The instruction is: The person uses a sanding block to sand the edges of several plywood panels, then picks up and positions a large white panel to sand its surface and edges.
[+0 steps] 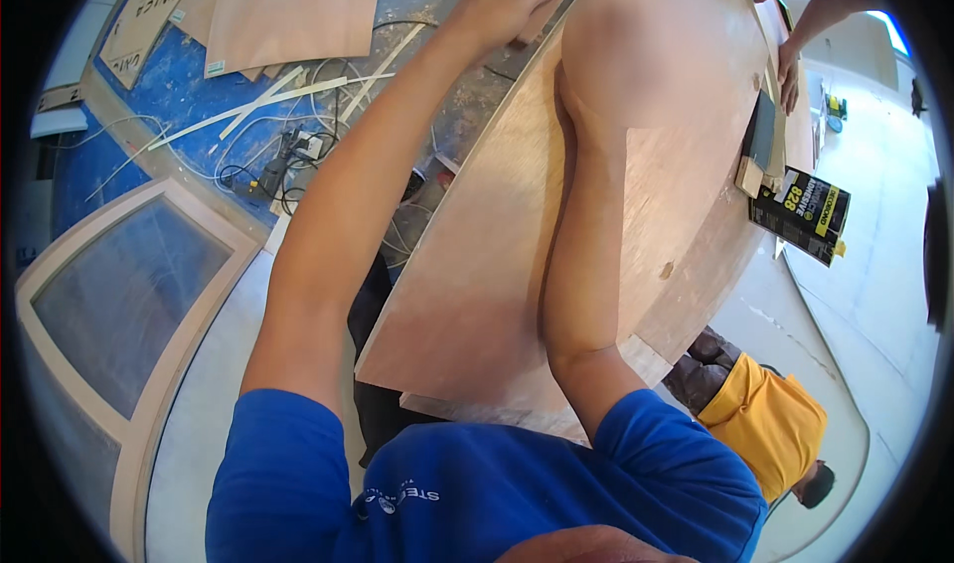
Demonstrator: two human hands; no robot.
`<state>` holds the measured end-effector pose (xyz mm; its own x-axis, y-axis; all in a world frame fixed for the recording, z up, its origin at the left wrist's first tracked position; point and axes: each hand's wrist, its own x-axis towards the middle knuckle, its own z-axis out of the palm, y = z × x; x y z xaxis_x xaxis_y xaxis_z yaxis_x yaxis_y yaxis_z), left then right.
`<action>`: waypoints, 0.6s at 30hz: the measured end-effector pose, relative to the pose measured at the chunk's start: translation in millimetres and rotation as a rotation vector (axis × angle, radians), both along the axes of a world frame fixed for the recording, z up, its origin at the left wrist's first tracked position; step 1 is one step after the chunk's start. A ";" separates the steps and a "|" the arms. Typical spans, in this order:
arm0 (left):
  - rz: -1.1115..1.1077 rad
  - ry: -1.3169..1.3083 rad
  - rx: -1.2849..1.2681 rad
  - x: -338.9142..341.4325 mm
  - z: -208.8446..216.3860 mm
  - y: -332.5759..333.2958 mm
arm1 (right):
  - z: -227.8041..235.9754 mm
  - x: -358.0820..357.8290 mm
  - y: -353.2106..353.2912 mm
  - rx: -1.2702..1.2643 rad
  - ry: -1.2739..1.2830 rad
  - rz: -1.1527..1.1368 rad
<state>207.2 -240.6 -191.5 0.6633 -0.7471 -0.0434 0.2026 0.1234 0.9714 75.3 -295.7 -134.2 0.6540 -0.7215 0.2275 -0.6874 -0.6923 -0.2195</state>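
Observation:
A large plywood panel [477, 275] lies at an angle in front of me. My left hand [502, 6] is at the far left edge of the panel, its fingers closed round a brown and dark block-shaped tool [547, 11] whose exact kind I cannot make out. The right forearm reaches out over the panel. A blurred patch covers my right hand [614, 56], so its fingers and anything in them are hidden.
A co-worker's hand [788, 78] rests at the panel's far right side. Nearby stand a black and yellow can [801, 213] and a dark block [761, 138]. A person in a yellow shirt [763, 419] is at right. Leftward are wood strips [268, 104], cables, plywood sheets [293, 21] and a framed pane [134, 285].

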 end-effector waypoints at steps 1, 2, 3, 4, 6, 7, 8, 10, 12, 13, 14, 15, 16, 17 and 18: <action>0.023 -0.071 -0.005 6.0 -4.7 -17.6 | -1.6 -2.1 0.7 0.007 -0.013 -0.005; 0.035 -0.145 -0.012 7.0 -3.2 -29.0 | -3.9 -3.4 -3.6 0.012 -0.029 -0.020; 0.053 -0.150 0.012 4.4 -4.3 -33.0 | -5.9 -3.5 -7.1 0.017 -0.046 -0.032; 0.074 -0.156 0.037 2.0 -5.5 -35.0 | -7.2 -2.0 -9.7 0.017 -0.038 -0.029; 0.035 -0.087 0.066 -7.4 3.6 -32.3 | -9.3 -3.0 -13.1 0.021 -0.008 -0.042; -0.013 -0.016 0.071 -8.9 13.6 -26.9 | -6.6 -2.4 -11.4 0.006 0.008 -0.059; -0.049 0.056 0.081 -11.6 21.8 -17.2 | -0.2 1.3 -4.8 -0.004 0.024 -0.064; -0.092 0.115 0.064 -15.0 24.9 -2.5 | 1.8 3.6 0.4 -0.033 0.030 -0.069; -0.088 0.040 0.092 -19.5 25.0 12.8 | -2.0 4.4 -2.7 -0.070 0.021 -0.068; -0.053 -0.066 0.128 -23.2 22.9 23.8 | -1.1 5.8 -3.4 -0.073 0.028 -0.069; -0.027 -0.173 0.163 -28.1 20.6 34.9 | 0.9 6.0 -3.6 -0.077 0.035 -0.076; -0.058 -0.126 0.203 -33.0 16.5 46.9 | 1.1 6.1 -3.0 -0.081 0.043 -0.080; -0.089 -0.079 0.243 -38.3 12.2 59.5 | 0.0 5.1 -1.9 -0.080 0.043 -0.084; -0.113 -0.030 0.281 -43.2 12.0 71.7 | -0.7 4.7 -2.2 -0.081 0.041 -0.079; -0.095 0.007 0.268 -48.6 15.6 82.9 | -1.8 5.1 -3.7 -0.086 0.038 -0.080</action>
<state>158.6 -157.7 -175.9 0.5900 -0.7671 -0.2519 0.2076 -0.1573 0.9655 80.4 -299.4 -136.0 0.6043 -0.7508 0.2668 -0.7481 -0.6499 -0.1344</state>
